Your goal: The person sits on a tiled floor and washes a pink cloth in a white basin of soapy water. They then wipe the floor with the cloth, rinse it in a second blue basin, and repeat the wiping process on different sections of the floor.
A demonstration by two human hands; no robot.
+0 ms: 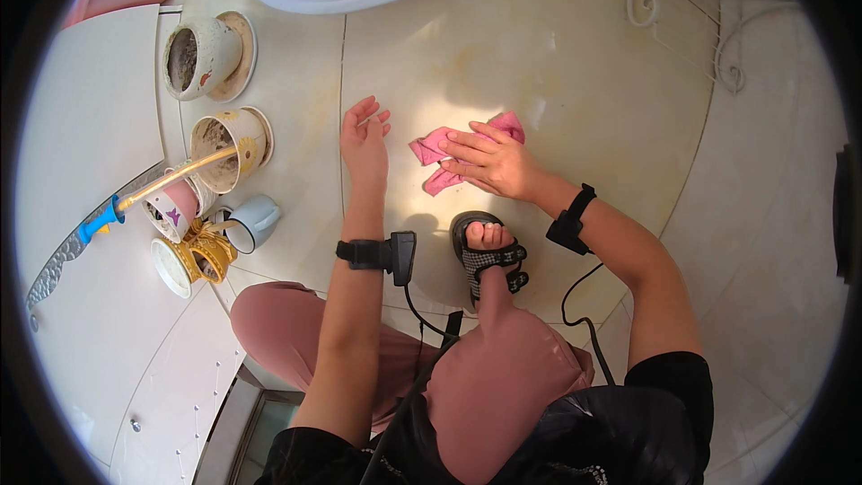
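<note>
My right hand point(495, 165) lies over a crumpled pink cloth point(506, 125) on the glossy tiled floor point(572, 141), its fingers stretched across the fabric and pressing it down. Ends of the cloth stick out past the fingers on both sides. To the left of it, my left hand point(366, 138) hovers over the floor, fingers loosely curled and apart, with nothing in it. My sandalled foot point(486, 249) rests on the tiles just below the cloth.
A pale tub point(384, 3) of murky brown water stands at the top. Left are a chipped white pot point(212, 57), a sunflower pot point(249, 148), a blue-handled tool point(101, 221), a pink-and-white pot point(176, 205) and an enamel mug point(254, 223). White scrolled metalwork point(731, 74) stands upper right.
</note>
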